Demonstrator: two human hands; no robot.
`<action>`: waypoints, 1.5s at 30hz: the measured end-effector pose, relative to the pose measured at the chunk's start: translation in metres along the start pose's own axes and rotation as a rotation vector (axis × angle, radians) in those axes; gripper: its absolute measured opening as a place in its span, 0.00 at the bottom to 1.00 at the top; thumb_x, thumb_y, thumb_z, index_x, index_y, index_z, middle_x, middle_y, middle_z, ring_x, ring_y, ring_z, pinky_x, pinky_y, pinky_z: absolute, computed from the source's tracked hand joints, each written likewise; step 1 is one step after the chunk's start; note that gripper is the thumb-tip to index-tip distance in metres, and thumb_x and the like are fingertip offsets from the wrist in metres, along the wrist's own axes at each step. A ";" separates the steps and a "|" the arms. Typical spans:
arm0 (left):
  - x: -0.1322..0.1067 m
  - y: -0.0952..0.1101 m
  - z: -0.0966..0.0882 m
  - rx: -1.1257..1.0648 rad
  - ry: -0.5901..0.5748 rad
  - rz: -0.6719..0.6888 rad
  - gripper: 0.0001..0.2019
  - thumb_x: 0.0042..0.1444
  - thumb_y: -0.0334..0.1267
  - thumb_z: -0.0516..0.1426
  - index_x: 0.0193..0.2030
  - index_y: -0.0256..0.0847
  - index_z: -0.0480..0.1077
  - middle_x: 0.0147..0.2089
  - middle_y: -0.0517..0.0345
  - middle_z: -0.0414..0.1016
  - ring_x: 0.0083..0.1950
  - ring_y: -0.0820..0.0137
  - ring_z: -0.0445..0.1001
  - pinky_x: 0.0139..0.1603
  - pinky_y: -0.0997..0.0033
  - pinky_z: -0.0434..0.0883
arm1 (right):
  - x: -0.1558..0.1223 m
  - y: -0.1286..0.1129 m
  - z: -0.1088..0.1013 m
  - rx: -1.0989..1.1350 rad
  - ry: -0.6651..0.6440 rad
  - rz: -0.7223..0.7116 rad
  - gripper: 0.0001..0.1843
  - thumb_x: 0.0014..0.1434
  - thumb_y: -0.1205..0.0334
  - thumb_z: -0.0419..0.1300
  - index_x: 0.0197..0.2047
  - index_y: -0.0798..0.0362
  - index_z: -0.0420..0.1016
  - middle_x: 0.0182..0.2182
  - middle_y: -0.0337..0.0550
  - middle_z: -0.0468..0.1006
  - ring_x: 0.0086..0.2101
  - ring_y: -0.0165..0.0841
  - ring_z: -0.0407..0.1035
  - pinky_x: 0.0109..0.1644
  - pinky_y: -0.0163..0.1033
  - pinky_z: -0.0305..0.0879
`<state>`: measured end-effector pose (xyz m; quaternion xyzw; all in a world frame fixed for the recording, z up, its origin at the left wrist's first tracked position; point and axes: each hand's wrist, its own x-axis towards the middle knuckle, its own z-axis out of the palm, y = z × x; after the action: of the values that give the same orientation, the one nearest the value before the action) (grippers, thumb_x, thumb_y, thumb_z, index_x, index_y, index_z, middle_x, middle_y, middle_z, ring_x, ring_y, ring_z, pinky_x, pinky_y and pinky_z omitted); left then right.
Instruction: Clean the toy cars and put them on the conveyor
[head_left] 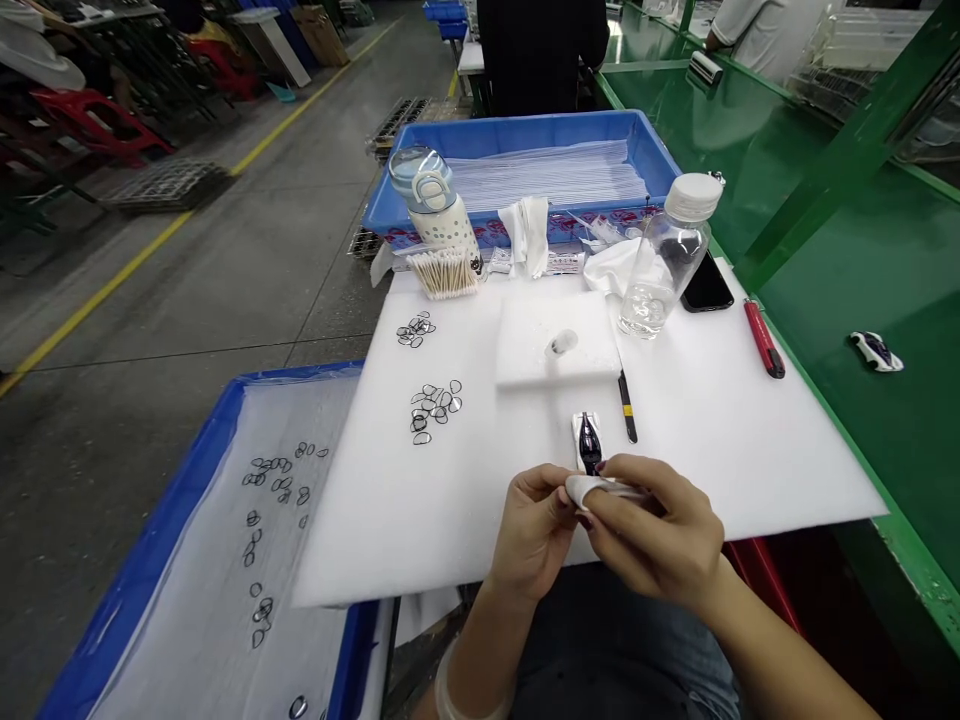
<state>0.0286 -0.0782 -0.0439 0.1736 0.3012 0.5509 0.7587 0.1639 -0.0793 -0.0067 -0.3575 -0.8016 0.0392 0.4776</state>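
My right hand (664,525) is closed on a white wiping cloth (600,488), which is drawn over its fingertips. Against the cloth's left end, my left hand (532,525) has its thumb and fingers pinched together; whatever small thing they hold is hidden. Just beyond my fingers a small black-and-white moulded part (589,440) lies on the white foam sheet (480,510). Tweezers (628,408) with a yellow band rest to its right. Farther back, a white foam block (525,345) carries a small whitish wad with a dark spot.
Thin dark rings lie in two groups (435,408) on the left and in a blue-rimmed tray (187,560). Behind stand cotton swabs (444,275), a tumbler (442,205) and a clear bottle (664,265). A phone (709,287) and red cutter (763,340) lie right.
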 end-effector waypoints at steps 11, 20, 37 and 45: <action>-0.002 0.021 -0.001 0.827 0.120 0.507 0.06 0.50 0.34 0.69 0.37 0.45 0.81 0.35 0.59 0.82 0.35 0.73 0.79 0.39 0.77 0.78 | 0.006 0.027 -0.039 -0.026 0.116 0.279 0.08 0.58 0.75 0.62 0.39 0.53 0.76 0.32 0.42 0.76 0.30 0.29 0.71 0.29 0.34 0.65; 0.017 0.005 -0.001 1.573 -0.017 0.957 0.05 0.56 0.27 0.63 0.40 0.34 0.78 0.36 0.53 0.77 0.36 0.70 0.77 0.39 0.70 0.76 | -0.016 0.044 0.006 0.061 -0.073 0.561 0.03 0.60 0.69 0.60 0.36 0.55 0.77 0.30 0.40 0.77 0.29 0.27 0.71 0.32 0.32 0.66; 0.013 0.013 -0.002 1.424 0.118 0.642 0.06 0.56 0.28 0.62 0.38 0.42 0.77 0.36 0.59 0.77 0.36 0.72 0.76 0.39 0.70 0.77 | -0.018 0.047 0.004 0.062 -0.201 0.576 0.03 0.60 0.66 0.61 0.38 0.54 0.77 0.31 0.41 0.77 0.29 0.29 0.72 0.29 0.33 0.65; 0.014 0.013 -0.001 1.429 0.127 0.635 0.05 0.56 0.29 0.62 0.39 0.42 0.77 0.38 0.57 0.78 0.39 0.69 0.77 0.40 0.68 0.78 | -0.017 0.046 0.004 0.046 -0.203 0.564 0.03 0.59 0.67 0.61 0.37 0.54 0.77 0.31 0.41 0.77 0.29 0.29 0.72 0.29 0.34 0.65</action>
<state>0.0212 -0.0610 -0.0406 0.6657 0.5613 0.4231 0.2506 0.1900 -0.0548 -0.0403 -0.5492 -0.7134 0.2239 0.3733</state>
